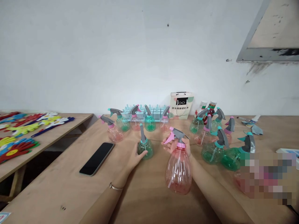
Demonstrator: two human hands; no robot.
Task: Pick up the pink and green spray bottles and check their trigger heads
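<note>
My left hand (136, 155) curls round the lower body of a green spray bottle (147, 148) standing on the table, thumb across its front. Held up nearer to me is a pink spray bottle (178, 174); my right hand (187, 146) grips it at the neck, under its grey and pink trigger head. Behind my hands, several pink and green spray bottles (150, 123) stand in a group. More of them, including a large green spray bottle (231, 159), are clustered to the right of my right hand.
A black phone (97, 158) lies left of my left hand. Along the wall are a light blue rack (155, 115), a paper bag (181, 105) and two bottles with red contents (211, 110). Colourful hand-shaped pieces (17, 149) cover another table at left. A blurred patch hides the right side.
</note>
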